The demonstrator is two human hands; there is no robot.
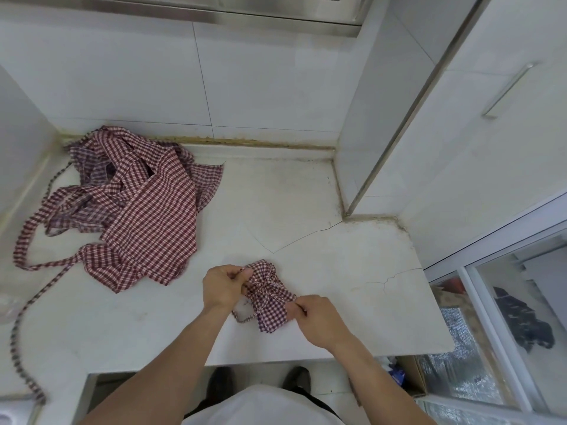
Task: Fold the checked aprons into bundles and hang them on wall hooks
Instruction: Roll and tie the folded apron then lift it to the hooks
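Two bare forearms reach up from the bottom edge, over a white shirt front and a pair of dark shoes (257,383) on the floor below the table's front lip. Both hands meet on a small checked bundle (270,297) — a red-and-white apron rolled tight and cinched round its middle by its own strap. The left hand (225,288) has its fingers curled, pinching the bundle's upper end at about 10 o'clock from the bundle's centre; the right hand (317,320) is likewise curled, pinching the cloth edge at about 4 o'clock. A short loop of strap (244,318) trails from the bundle's underside at 7 o'clock, lying on the table (352,271).

This white stone table carries thin cracks running across it at 12 and 2 o'clock of the bundle. Further off, toward 10 o'clock, lies a loose heap of checked aprons (144,210), unfolded and tangled (how many are in it cannot be told). One long strap (23,332) snakes from the heap down the left side to the near left corner.

Behind the heap, white wall tiles (245,81) rise from a stained seam at the table's back edge, with a steel ledge at 12 o'clock above. At 2 o'clock stands a white cabinet door with a metal handle (507,90); at 4 o'clock — a glass panel and a cardboard box (414,375) low on the floor.
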